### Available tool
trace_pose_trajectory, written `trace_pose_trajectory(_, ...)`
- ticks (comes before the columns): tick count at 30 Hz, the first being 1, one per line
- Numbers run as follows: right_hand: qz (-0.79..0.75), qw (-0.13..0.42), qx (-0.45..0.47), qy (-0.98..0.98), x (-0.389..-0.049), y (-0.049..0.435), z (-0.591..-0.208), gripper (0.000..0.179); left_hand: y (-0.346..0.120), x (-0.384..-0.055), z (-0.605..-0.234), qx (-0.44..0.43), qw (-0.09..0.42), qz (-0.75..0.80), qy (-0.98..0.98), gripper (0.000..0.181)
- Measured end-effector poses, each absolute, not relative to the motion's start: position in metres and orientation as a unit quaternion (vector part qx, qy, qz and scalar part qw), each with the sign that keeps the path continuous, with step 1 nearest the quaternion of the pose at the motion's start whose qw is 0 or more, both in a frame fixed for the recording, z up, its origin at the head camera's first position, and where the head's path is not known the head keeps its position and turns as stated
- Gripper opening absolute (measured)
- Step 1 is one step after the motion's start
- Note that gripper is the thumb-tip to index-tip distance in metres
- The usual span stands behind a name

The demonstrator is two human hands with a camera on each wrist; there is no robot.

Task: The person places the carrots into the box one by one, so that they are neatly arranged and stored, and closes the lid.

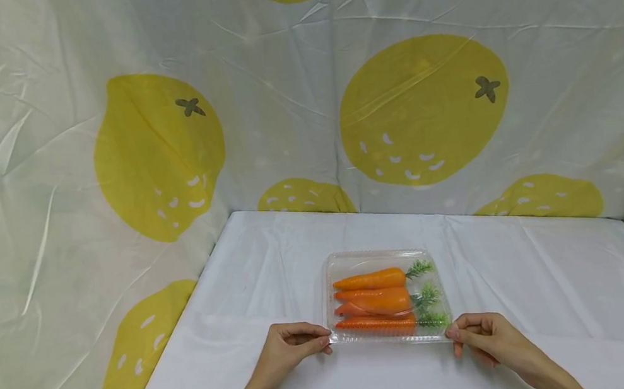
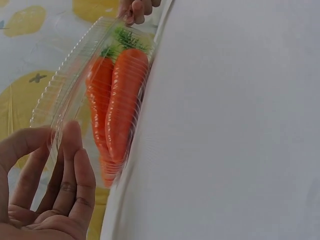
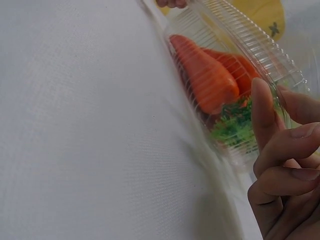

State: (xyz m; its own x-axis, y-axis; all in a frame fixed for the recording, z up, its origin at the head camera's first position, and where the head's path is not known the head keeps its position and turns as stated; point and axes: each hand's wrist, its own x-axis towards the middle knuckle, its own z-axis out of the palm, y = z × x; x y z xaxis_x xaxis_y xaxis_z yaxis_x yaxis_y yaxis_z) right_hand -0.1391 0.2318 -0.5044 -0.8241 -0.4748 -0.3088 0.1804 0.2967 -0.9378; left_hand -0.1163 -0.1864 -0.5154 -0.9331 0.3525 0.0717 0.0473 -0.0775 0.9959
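Observation:
A clear plastic clamshell box (image 1: 387, 342) with a ribbed side rests on the white table in the head view. Inside lie several orange carrots (image 1: 377, 302) with green tops (image 1: 427, 296), their tips pointing left. My left hand (image 1: 296, 343) pinches the near left corner of the rim between thumb and fingers. At the near right corner, my right hand (image 1: 484, 338) pinches the rim likewise, its other fingers curled below. Both wrist views show the carrots through the ribbed wall, with thumb and fingertips at the rim.
A white cloth covers the table (image 1: 526, 280). Behind it and at the left hangs a pale curtain (image 1: 280, 109) printed with large yellow lemons (image 1: 423, 110). The table's far edge meets the curtain.

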Motion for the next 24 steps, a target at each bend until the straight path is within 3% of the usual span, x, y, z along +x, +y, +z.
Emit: trace_pose_trajectory(24, -0.589, 0.275, -0.11, 0.752, -0.1385, 0.2316, -0.5064, 0.037, -0.1811, -0.1167, -0.5179, 0.11, 0.099, 0.731, 0.667, 0.028)
